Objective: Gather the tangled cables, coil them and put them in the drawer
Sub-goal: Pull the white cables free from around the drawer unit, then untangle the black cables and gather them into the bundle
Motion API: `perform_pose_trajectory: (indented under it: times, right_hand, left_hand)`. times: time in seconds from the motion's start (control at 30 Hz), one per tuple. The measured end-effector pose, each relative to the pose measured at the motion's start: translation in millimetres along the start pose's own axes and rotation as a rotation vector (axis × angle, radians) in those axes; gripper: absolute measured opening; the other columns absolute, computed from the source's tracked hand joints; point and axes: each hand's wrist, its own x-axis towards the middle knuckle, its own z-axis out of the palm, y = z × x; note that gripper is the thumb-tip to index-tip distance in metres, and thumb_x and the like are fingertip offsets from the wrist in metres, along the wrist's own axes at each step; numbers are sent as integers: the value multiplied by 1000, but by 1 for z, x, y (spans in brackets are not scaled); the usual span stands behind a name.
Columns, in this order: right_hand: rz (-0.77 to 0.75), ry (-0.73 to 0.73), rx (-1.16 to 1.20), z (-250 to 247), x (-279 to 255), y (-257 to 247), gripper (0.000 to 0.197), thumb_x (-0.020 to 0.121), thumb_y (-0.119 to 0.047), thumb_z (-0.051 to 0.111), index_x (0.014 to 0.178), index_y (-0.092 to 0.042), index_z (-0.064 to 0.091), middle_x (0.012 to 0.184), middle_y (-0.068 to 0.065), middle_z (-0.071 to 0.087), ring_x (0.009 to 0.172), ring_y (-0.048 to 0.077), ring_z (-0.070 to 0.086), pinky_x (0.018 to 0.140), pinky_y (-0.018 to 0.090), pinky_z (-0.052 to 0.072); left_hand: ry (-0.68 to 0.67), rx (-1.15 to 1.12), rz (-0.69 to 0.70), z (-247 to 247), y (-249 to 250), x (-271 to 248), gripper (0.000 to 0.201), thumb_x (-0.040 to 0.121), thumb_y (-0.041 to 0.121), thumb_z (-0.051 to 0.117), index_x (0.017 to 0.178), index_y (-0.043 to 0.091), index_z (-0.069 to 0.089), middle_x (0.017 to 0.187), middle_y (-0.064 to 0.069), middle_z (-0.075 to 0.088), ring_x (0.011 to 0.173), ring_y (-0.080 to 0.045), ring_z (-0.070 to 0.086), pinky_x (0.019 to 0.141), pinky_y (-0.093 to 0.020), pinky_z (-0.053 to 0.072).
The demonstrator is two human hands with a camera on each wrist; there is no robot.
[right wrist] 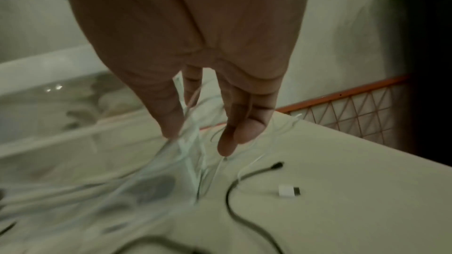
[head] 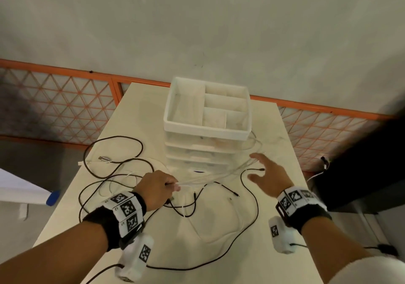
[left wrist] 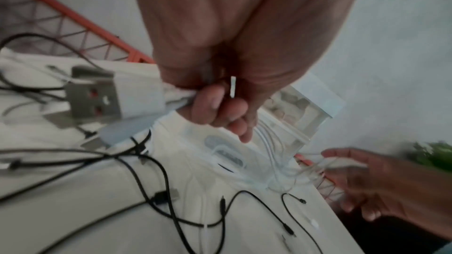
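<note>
Left hand (head: 156, 188) fingers curled round white cables (head: 210, 179), anchoring them | right hand (head: 268, 175) fingers spread, raking strands at 3 o'clock | black cables (head: 114, 167) loose on desk (head: 274, 229) | drawers (head: 207, 150) at 12, shut

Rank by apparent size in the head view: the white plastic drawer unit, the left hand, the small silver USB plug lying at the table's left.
1. White plastic drawer unit, largest.
2. Left hand, though it sits nearer the camera.
3. Small silver USB plug, smallest.
</note>
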Motion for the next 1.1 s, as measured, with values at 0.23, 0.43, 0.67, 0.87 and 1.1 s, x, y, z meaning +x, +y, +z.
perform_pose_trajectory:
  times: [0.23,0.43,0.67,0.87,1.1]
  right_hand:
    - [-243,-225,89,81,-51,-12,6,85,-26,70,82,-32,72,82,-11,73,68,-7,60,70,18,48]
    - [-331,-533,-189,129,-81,-6,23,77,-41,71,98,-30,72,99,-10,69,92,12,65,82,29,54]
    - [-446,-483,-434,149,-95,6,19,77,-25,59,92,-22,69,101,-3,68,98,23,59,77,29,30]
    - [-386,-392,-521,153,-99,2,22,81,-26,55,98,-17,65,103,5,67,92,30,59,78,32,32]
    - [-453,-373,-347,132,-93,-26,25,75,-38,59,90,-22,70,100,-2,64,99,20,56,87,33,36]
  left_hand:
    - [29,-138,-6,10,3,-5,29,97,22,52,76,28,71,66,8,62,61,-8,55,57,-16,41]
    - [-139,151,-18,24,-4,-19,33,93,41,58,76,13,59,71,1,55,71,-19,53,58,-29,34]
    - [-213,73,-111,43,-25,-33,23,94,30,54,74,25,63,70,10,60,65,-6,55,58,-19,38]
    - [-182,-20,-65,45,-23,-37,27,95,23,50,72,28,61,84,6,74,65,3,57,63,-15,39]
    - [-134,-6,-30,41,-25,-36,26,92,19,46,81,22,68,90,7,73,83,-12,65,78,-26,49]
